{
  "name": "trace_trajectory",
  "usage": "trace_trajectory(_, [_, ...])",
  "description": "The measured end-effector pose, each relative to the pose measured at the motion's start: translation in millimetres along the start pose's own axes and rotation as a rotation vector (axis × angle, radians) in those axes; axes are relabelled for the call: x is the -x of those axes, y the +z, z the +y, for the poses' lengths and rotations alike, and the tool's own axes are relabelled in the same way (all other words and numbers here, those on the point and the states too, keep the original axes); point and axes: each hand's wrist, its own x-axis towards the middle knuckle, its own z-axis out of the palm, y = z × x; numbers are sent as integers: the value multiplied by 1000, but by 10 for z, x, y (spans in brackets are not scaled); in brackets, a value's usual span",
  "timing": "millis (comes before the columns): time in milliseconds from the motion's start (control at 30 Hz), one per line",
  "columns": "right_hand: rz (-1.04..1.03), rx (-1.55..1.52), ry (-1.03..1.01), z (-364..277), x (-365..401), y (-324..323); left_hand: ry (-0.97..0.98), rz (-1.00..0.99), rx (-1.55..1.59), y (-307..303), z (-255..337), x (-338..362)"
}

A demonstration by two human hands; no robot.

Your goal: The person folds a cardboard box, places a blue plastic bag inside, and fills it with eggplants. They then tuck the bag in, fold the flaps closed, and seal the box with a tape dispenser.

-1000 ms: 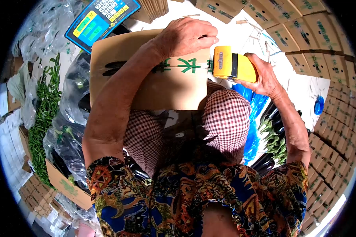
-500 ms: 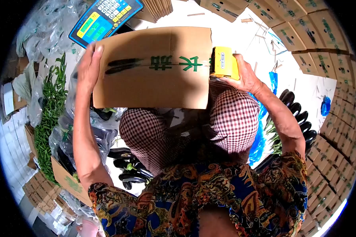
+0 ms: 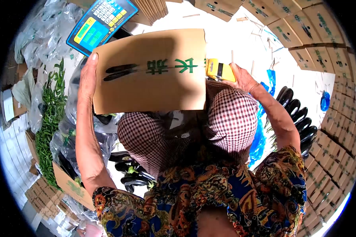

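Observation:
A brown cardboard box [image 3: 154, 93], printed with green characters and two black eggplant shapes, stands over the person's checked knees. My left hand [image 3: 88, 75] grips its left edge, thumb at the upper corner and the other fingers out of sight behind. Right at the box's right edge is a boxy yellow hand tool [image 3: 227, 72] with a black band. My right hand [image 3: 243, 79] is wrapped round the tool's right end, its fingers partly hidden. Dark eggplants [image 3: 132, 170] lie on the white floor below my left forearm.
A blue scale display [image 3: 102, 25] stands at the upper left. Green peppers [image 3: 51, 138] and clear plastic bags [image 3: 39, 27] fill the left side. More eggplants [image 3: 300, 114] lie in a row at right, near stacked printed cartons [image 3: 320, 59]. Folded cardboard [image 3: 152, 12] stands behind the box.
The yellow tool has turned in my right hand, showing its black band instead of the white label. The box has shifted slightly left, and my left hand has slid a little lower.

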Motion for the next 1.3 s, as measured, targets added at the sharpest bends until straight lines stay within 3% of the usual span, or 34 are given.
trace_trajectory(67, [-10,143,5,-128,17,-179,78,57,-96,-23,-103,-38])
trace_trajectory(133, [-84,279,77,-398,12,-372,13,42,-34,50,52,50])
trace_trajectory(200, [-187,422,258,-919,-161,-569,-17,42,-13,96,98,100])
trace_trajectory(267, [-86,577,143,-951,-365,-449,-12,63,-30,109,88,87])
trace_trajectory(333, [-165,645,-34,-1137,-562,-671,-13,34,-2,86,31,14])
trace_trajectory(400, [-502,649,188,-1425,-815,-851,0,44,-36,80,42,32])
trace_trajectory(467, [-447,854,99,-1526,-797,-799,32,53,-45,60,4,-1])
trace_trajectory(600, [-512,639,140,-1461,-867,-914,-28,50,-45,102,70,65])
trace_trajectory(633, [-579,600,234,-1494,-928,-986,-26,43,-26,47,4,-1])
trace_trajectory(767, [-521,675,79,-1494,-881,-953,-41,41,26,61,-34,-51])
trace_trajectory(1000, [-562,635,171,-1490,-1040,-958,-63,104,-52,36,-85,-95])
trace_trajectory(1033, [-564,685,109,-1420,-1071,-906,-59,101,-80,65,-30,-75])
trace_trajectory(1067, [-434,747,21,-1376,-1011,-820,-51,114,-102,85,25,-66])
trace_trajectory(1133, [-542,804,45,-1653,-884,-999,-49,117,-103,94,81,-69])
trace_trajectory(1167, [-614,779,165,-1707,-899,-1024,-62,114,-112,98,71,-58])
trace_trajectory(1200, [-507,835,-24,-1575,-796,-1017,-86,110,-123,110,36,-6])
trace_trajectory(1233, [-521,799,5,-1516,-845,-926,-144,91,-66,212,196,133])
trace_trajectory(1300, [-533,780,23,-1237,-1044,-581,-32,105,-90,140,5,22])
